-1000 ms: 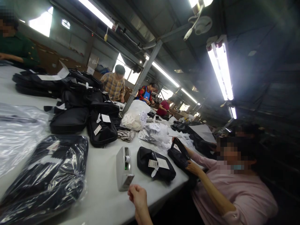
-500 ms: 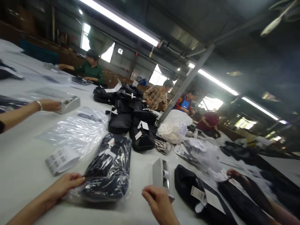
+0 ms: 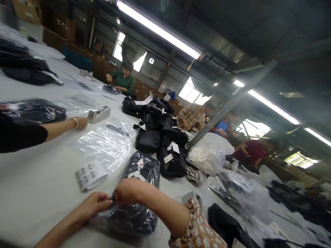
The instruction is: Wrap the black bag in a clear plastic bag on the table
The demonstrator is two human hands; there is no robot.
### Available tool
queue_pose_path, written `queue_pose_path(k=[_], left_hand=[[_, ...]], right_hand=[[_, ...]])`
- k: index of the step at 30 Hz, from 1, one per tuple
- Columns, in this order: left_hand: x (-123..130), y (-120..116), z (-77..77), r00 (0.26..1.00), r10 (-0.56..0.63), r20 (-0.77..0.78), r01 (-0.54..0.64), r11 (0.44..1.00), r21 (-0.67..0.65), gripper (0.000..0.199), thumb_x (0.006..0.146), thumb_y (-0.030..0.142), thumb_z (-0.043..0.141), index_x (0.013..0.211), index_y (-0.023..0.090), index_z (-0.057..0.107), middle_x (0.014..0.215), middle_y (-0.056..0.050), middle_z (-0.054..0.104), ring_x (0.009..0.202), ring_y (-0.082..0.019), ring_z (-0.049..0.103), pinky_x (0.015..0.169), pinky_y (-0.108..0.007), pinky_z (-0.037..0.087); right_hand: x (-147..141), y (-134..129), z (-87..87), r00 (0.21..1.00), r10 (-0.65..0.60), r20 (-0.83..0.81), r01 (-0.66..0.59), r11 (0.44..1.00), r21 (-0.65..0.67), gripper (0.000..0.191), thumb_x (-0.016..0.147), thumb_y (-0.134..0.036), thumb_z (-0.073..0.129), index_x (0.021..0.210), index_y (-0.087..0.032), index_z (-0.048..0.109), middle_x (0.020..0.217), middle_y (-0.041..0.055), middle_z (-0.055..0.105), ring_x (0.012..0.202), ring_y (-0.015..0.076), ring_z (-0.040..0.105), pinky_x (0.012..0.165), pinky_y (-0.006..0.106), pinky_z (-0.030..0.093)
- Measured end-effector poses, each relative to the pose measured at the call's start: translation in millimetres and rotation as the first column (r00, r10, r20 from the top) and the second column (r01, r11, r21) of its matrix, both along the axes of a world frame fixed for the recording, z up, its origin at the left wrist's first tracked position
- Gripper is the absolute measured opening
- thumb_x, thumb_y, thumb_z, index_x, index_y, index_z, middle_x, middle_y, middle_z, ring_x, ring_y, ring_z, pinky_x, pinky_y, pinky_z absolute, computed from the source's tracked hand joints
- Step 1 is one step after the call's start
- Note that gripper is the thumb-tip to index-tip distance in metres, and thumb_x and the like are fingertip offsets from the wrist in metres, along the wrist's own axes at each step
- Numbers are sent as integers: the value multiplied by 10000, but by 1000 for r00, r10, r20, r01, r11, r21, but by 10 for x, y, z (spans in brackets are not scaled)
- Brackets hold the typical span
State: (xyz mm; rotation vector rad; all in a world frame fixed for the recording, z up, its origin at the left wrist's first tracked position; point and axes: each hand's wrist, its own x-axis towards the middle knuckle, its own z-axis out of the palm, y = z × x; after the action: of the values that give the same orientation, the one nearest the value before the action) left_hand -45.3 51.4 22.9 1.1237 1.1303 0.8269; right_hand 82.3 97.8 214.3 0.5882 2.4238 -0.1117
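A black bag in a clear plastic bag (image 3: 144, 217) lies in front of me on the white table. My left hand (image 3: 99, 203) is closed in a pinch on the left edge of the plastic. Reaching across the packed bag, my right hand (image 3: 126, 191) has its fingers curled at that same edge, close to the left fingertips; what they hold is hidden. A grey tape dispenser (image 3: 192, 198) stands right of the packed bag, partly behind my right sleeve. To the left lies a curled sheet of printed labels (image 3: 90, 175).
Flat clear plastic bags (image 3: 103, 144) lie behind the label sheet. Black bags with tags (image 3: 172, 162) are piled beyond. A co-worker's arm (image 3: 60, 129) reaches in from the left beside another dispenser (image 3: 99, 114). A stuffed clear sack (image 3: 209, 151) stands by a slanted post (image 3: 219, 113).
My right hand has moved left from the tape dispenser to the packed bag's left edge. My left hand still pinches the plastic. The view has shifted; the co-worker's hand at left has left its dispenser.
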Motion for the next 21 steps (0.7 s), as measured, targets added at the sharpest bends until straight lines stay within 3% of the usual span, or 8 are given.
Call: queue_pose_path(k=[5, 9, 12, 15, 18, 21], left_hand=[[16, 16, -109, 1000, 2, 5, -2, 1000, 30, 478, 627, 643, 657, 605, 182, 534, 555, 45, 460, 570, -136, 398, 566, -266, 259], [25, 25, -174, 1000, -17, -2, 17, 999, 47, 413, 672, 566, 630, 623, 172, 515, 581, 49, 410, 580, -128, 367, 568, -267, 241], [19, 29, -180, 1000, -24, -9, 25, 998, 54, 418, 682, 566, 618, 644, 160, 528, 596, 41, 409, 597, -132, 370, 574, -267, 257], [9, 23, -160, 1000, -19, -24, 20, 998, 52, 447, 681, 592, 624, 652, 154, 546, 597, 33, 432, 596, -132, 377, 568, -264, 263], [7, 6, -138, 1000, -8, -29, 10, 999, 46, 457, 684, 609, 622, 646, 161, 544, 588, 29, 460, 578, -132, 396, 555, -259, 276], [11, -5, -135, 1000, 2, -23, -1, 998, 57, 458, 695, 614, 620, 653, 164, 549, 597, 25, 487, 585, -139, 422, 564, -258, 298]], right_hand=[[-54, 54, -297, 999, 34, 16, -35, 998, 59, 190, 817, -237, 618, 938, -153, 738, 918, 111, 761, 754, 261, 709, 562, 306, 492], [11, 175, -401, 999, -35, -22, 37, 992, 117, 415, 778, -464, 685, 1085, -185, 671, 953, 110, 751, 804, 301, 712, 626, 358, 528], [68, 323, -450, 990, -130, -57, 135, 986, 97, 589, 678, -636, 714, 1096, -225, 646, 931, 76, 746, 794, 289, 704, 602, 326, 508], [111, 476, -446, 975, -207, -76, 206, 978, -26, 535, 618, -674, 739, 955, -264, 678, 822, -2, 727, 715, 222, 679, 530, 250, 448], [140, 564, -340, 949, -290, -124, 271, 951, -150, 374, 671, -562, 770, 871, -255, 696, 726, -55, 689, 623, 142, 631, 505, 201, 420], [170, 489, -246, 933, -310, -183, 289, 948, -136, 338, 771, -532, 699, 939, -238, 704, 806, -18, 706, 694, 167, 649, 609, 241, 486]])
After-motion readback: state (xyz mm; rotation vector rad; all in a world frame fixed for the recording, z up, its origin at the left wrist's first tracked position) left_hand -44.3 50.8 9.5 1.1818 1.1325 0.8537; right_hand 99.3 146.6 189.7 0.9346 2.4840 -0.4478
